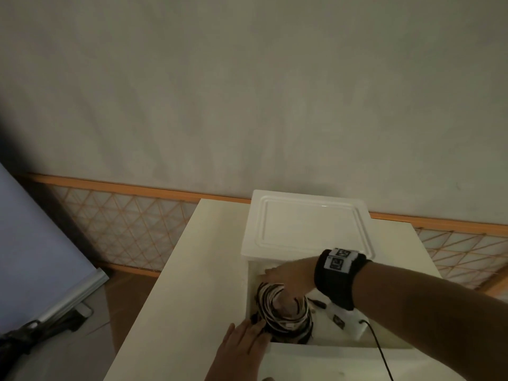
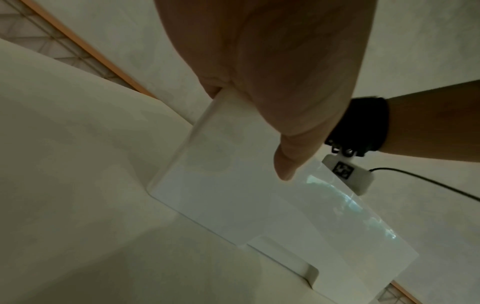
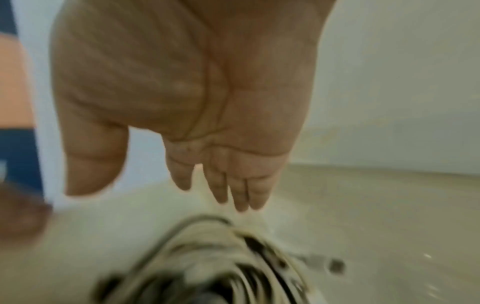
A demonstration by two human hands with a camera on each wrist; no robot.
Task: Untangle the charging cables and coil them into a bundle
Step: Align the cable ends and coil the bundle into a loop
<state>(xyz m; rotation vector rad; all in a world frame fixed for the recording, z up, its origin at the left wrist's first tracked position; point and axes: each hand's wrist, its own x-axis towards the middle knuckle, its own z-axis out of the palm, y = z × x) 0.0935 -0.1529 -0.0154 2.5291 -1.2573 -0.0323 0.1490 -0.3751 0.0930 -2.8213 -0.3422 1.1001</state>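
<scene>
A coil of black and white charging cables lies inside an open white box on a pale table. My right hand reaches into the box just above the coil, fingers straight and holding nothing. The right wrist view shows the same: the right hand spread over the blurred coil. My left hand grips the box's left wall, thumb outside and fingers over the rim. In the left wrist view the left hand has its thumb on the box's outer side.
The box's white lid part covers its far half. A loose dark connector lies on the box floor, right of the coil. A black lead trails from my right wrist. A lattice fence lines the wall behind the table.
</scene>
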